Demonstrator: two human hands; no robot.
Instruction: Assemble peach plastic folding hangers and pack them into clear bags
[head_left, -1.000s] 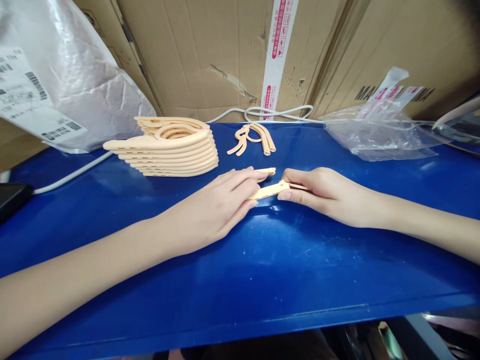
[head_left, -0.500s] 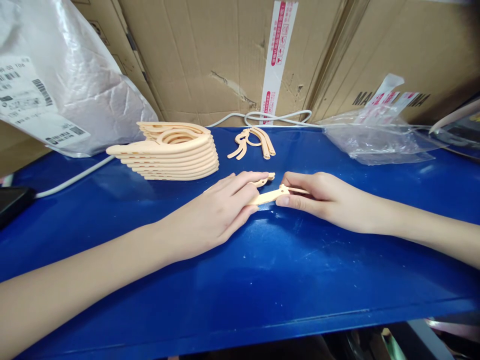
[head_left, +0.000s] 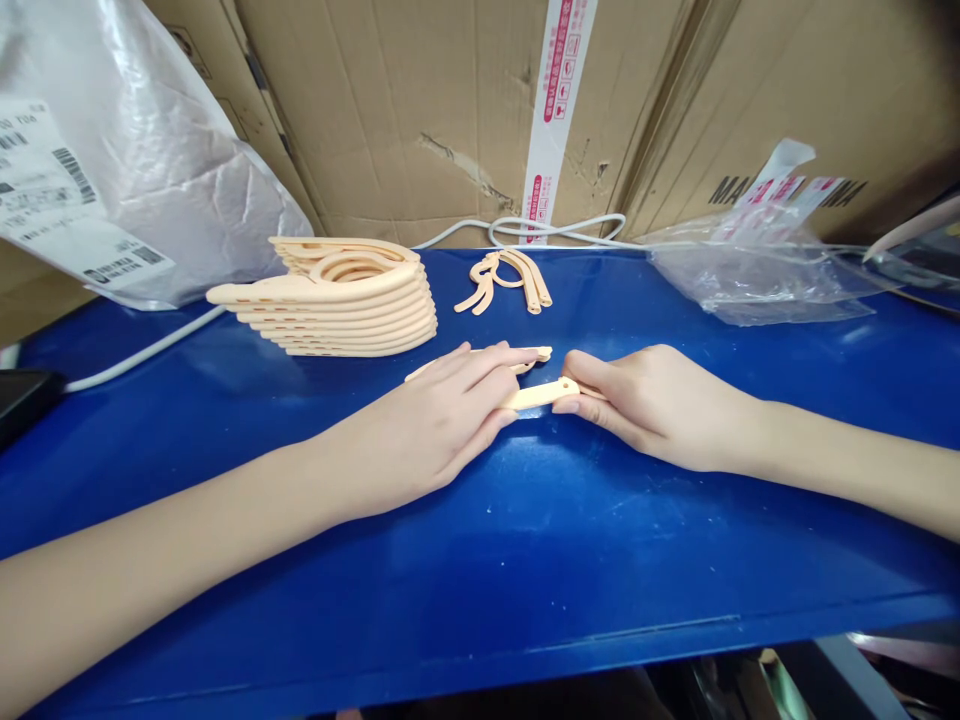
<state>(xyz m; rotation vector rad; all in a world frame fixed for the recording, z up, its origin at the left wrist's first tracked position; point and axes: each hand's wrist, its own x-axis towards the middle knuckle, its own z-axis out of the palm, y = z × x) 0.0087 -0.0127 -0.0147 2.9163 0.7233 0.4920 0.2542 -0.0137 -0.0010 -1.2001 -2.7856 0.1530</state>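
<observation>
My left hand [head_left: 457, 415] is closed around a beige plastic folding-hanger arm [head_left: 536, 395], whose holed end points right. Pinched between the thumb and fingers of my right hand [head_left: 652, 405] is a thin beige hanger piece [head_left: 591, 391], meeting that holed end; most of it is hidden by the fingers. Another beige hanger arm [head_left: 541, 354] lies under and beyond my left fingers. Behind my hands rest several loose hanger parts [head_left: 504, 282], some curved and some hook-like. To their left stands a neat stack of folded beige hangers [head_left: 337, 310].
The blue tabletop [head_left: 525, 580] has its front edge near me. Cardboard boxes [head_left: 390, 110] line the back, with a white cable [head_left: 555, 228] before them. A white parcel bag [head_left: 172, 170] and a dark phone-like object [head_left: 26, 405] are left; clear plastic bags [head_left: 757, 275] lie right.
My right hand has turned and its fingers have closed further over the thin piece, so less of it shows. My left hand has barely moved.
</observation>
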